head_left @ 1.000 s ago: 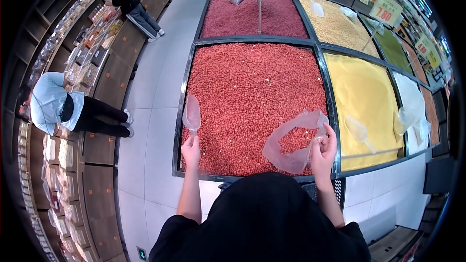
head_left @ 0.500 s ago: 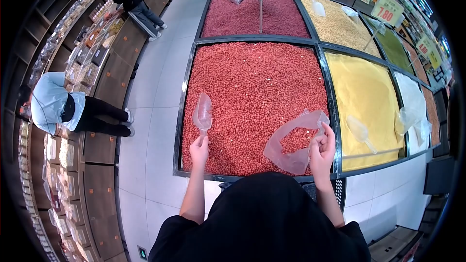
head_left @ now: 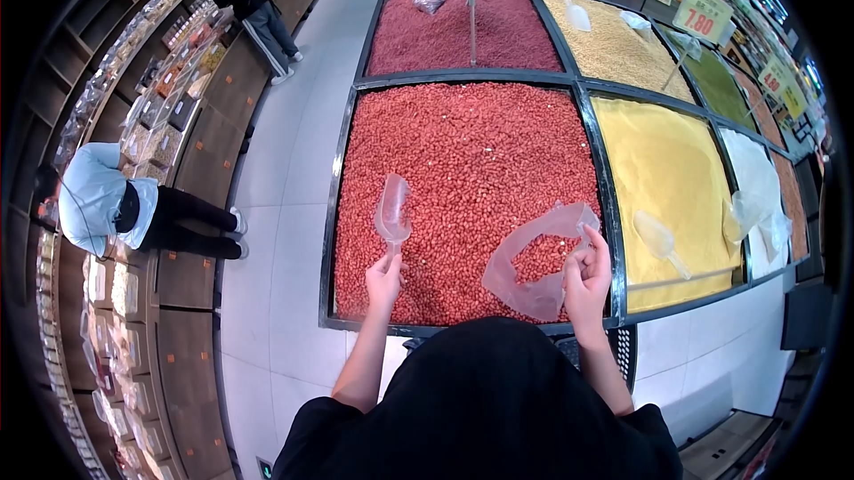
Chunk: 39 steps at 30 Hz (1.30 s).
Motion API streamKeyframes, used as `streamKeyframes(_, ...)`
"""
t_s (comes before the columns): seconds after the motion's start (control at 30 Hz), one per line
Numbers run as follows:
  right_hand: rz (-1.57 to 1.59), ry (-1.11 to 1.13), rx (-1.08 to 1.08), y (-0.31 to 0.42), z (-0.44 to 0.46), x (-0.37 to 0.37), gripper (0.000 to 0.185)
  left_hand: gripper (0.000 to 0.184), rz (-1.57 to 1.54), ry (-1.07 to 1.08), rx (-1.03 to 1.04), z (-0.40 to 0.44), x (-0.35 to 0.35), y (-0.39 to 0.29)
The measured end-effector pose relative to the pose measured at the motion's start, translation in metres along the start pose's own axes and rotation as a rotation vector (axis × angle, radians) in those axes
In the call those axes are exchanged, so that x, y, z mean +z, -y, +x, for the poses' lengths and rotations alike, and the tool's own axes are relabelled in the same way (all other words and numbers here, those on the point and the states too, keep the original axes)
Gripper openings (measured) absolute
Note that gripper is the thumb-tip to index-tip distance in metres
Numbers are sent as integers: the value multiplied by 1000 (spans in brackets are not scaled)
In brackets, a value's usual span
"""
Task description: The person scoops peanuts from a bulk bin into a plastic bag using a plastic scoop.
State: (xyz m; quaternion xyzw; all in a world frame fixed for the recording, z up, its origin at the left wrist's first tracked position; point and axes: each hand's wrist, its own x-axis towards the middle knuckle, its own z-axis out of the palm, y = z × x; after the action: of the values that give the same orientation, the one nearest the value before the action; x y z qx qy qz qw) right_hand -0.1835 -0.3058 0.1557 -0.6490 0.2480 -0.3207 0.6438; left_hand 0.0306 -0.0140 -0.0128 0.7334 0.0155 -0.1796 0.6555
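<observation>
Over loose, pebbly red kernels (head_left: pixel 463 160) in a black-framed bin (head_left: pixel 465 79), the left hand (head_left: pixel 383 282) wraps closed fingers round the handle of a clear, trough-shaped plastic scoop (head_left: pixel 392 209). The right hand (head_left: pixel 587 277) pinches the rim of one thin, translucent plastic bag (head_left: pixel 516 271), its mouth gaping and its film covering some kernels. One similar scoop (head_left: pixel 655 233) lies on smooth yellow grain (head_left: pixel 667 160) alongside; two people (head_left: pixel 102 200) stand at the left-side shelves (head_left: pixel 191 155).

Plain black top (head_left: pixel 480 418), matte, smooth, rounded at centre. Sleeves (head_left: pixel 313 431) black, short, loose. Forearms (head_left: pixel 362 364) bare; left hand (head_left: pixel 384 282), right hand (head_left: pixel 587 282) ungloved.
</observation>
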Motion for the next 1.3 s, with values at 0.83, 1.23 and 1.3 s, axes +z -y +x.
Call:
streamKeyframes(0.83, 36, -18, -9, -5, 3, -2, 55, 40, -399, 377, -235, -46, -11, -106)
streamKeyframes(1.23, 12, -57, -73, 9, 7, -10, 56, 47, -95, 790, -232, -102, -47, -204)
streamKeyframes(1.3, 1, -63, -82, 11, 5, -11, 56, 48, -67, 853, -230, -107, -41, -208)
